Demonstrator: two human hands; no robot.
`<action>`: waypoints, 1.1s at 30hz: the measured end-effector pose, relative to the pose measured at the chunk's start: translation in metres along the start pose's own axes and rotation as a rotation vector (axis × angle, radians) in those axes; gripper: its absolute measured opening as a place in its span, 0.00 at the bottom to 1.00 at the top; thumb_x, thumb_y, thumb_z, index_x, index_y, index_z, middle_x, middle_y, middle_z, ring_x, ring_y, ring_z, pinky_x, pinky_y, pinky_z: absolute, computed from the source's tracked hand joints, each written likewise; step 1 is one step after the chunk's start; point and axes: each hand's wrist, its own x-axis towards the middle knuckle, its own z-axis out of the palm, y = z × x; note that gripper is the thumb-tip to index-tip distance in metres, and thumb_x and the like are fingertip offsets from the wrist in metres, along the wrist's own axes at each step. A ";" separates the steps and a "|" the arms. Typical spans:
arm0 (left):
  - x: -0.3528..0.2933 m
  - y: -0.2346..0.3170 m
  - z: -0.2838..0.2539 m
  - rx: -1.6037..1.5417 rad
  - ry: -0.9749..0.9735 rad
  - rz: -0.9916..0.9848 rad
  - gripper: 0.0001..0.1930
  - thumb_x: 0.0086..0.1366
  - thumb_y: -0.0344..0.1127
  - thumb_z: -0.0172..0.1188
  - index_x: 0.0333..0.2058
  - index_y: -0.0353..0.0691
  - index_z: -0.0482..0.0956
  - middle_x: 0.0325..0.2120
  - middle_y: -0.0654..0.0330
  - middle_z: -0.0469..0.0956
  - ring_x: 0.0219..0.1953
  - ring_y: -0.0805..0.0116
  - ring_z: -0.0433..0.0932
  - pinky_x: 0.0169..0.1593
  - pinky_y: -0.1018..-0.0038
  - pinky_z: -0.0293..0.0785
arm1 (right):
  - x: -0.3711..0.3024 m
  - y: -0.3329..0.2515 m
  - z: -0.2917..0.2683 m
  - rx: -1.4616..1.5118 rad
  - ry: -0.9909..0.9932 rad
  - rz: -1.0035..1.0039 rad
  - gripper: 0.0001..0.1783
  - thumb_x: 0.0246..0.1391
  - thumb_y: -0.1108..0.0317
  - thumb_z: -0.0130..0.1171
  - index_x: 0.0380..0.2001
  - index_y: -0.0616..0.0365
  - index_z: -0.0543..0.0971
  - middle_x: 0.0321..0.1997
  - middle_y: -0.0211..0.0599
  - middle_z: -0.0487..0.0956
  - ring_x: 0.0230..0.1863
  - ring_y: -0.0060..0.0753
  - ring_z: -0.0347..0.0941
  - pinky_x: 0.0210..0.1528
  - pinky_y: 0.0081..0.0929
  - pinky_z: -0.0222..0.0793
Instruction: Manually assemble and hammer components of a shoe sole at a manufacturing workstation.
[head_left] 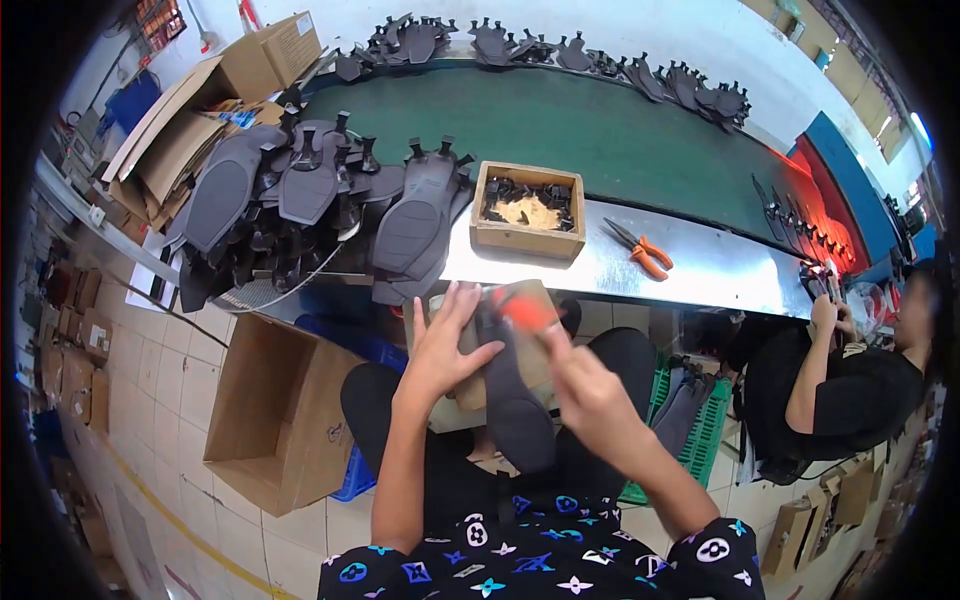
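A dark grey shoe sole [517, 420] lies lengthwise over my lap, its far end on a tan block [537, 372]. My left hand [445, 345] rests at the sole's far left side, fingers stretched out and apart, the thumb reaching over it. My right hand [588, 392] is closed around a red-orange tool [528, 311], smeared by motion, held over the sole's far right edge. The tool's kind cannot be made out. Beyond my hands, a wooden box [525, 239] holds small black parts and tan crumbs. Orange-handled pliers [640, 250] lie to its right on the metal bench edge.
Piled soles [300, 190] crowd the bench's left, more [415, 42] line the green belt's [480, 115] far side. A cardboard box [280, 415] stands at lower left, a green crate [710, 430] at right. Another person [840, 370] works at far right.
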 end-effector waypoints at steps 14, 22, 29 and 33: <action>-0.092 0.094 -0.062 -0.859 -0.301 0.024 0.12 0.64 0.34 0.62 0.40 0.32 0.85 0.30 0.57 0.75 0.34 0.66 0.76 0.38 0.74 0.70 | 0.012 0.027 0.018 -0.282 -0.162 -0.149 0.25 0.53 0.80 0.62 0.56 0.56 0.79 0.42 0.44 0.81 0.40 0.44 0.80 0.40 0.35 0.76; -0.119 0.123 -0.066 -1.247 -0.517 -0.262 0.16 0.74 0.38 0.50 0.43 0.29 0.79 0.37 0.57 0.73 0.43 0.68 0.74 0.50 0.72 0.68 | -0.014 -0.022 0.007 1.277 -0.407 0.194 0.24 0.66 0.53 0.56 0.44 0.69 0.80 0.47 0.51 0.82 0.55 0.49 0.76 0.61 0.45 0.68; -0.127 0.128 -0.052 -1.590 -0.684 -0.230 0.18 0.76 0.38 0.47 0.53 0.29 0.73 0.44 0.56 0.76 0.50 0.66 0.75 0.59 0.70 0.68 | -0.027 -0.034 0.016 1.621 -0.448 0.213 0.32 0.60 0.40 0.59 0.37 0.65 0.81 0.40 0.42 0.81 0.52 0.45 0.72 0.55 0.39 0.68; -0.115 0.126 -0.059 -1.520 -0.653 -0.260 0.17 0.69 0.39 0.51 0.47 0.29 0.76 0.42 0.53 0.78 0.50 0.63 0.76 0.58 0.69 0.69 | -0.020 -0.036 0.003 1.638 -0.489 0.089 0.29 0.62 0.45 0.58 0.39 0.66 0.82 0.46 0.43 0.81 0.56 0.47 0.72 0.58 0.41 0.67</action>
